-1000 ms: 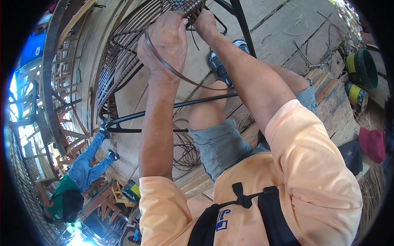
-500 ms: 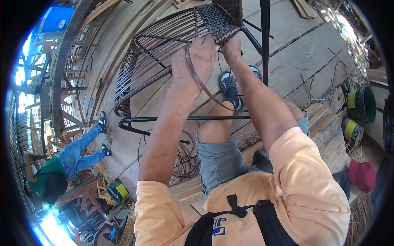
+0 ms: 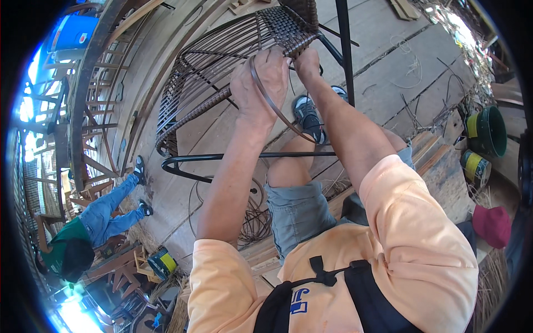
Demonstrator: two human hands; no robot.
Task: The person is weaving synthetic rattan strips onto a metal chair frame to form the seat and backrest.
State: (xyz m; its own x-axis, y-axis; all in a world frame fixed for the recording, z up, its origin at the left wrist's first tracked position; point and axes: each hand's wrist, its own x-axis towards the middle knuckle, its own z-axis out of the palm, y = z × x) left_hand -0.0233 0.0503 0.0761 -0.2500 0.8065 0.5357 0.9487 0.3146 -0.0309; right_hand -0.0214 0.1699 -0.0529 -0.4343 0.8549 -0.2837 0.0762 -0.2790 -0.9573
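Observation:
A woven chair (image 3: 277, 26) with dark brown strips over a black metal frame stands tilted before me. Its weave is dense near the top, while long strips run loosely spaced to the left. My left hand (image 3: 257, 77) is closed at the edge of the dense weave, pinching a brown strip (image 3: 272, 105) that loops over its back and hangs toward my knee. Beside it, my right hand (image 3: 307, 62) is closed at the weave's underside. Its fingertips are hidden, so what they grip cannot be made out.
A black frame bar (image 3: 294, 155) crosses above my knees. Coiled strips (image 3: 254, 225) lie on the floor near my left leg. Green buckets (image 3: 491, 133) and a maroon cap (image 3: 492, 226) sit at right. Another person (image 3: 72, 244) is at far left, near wooden frames (image 3: 83, 111).
My view has shifted slightly, and the chair appears a little further left. Both hands stay at the same woven edge; the looped strip still hangs from my left hand.

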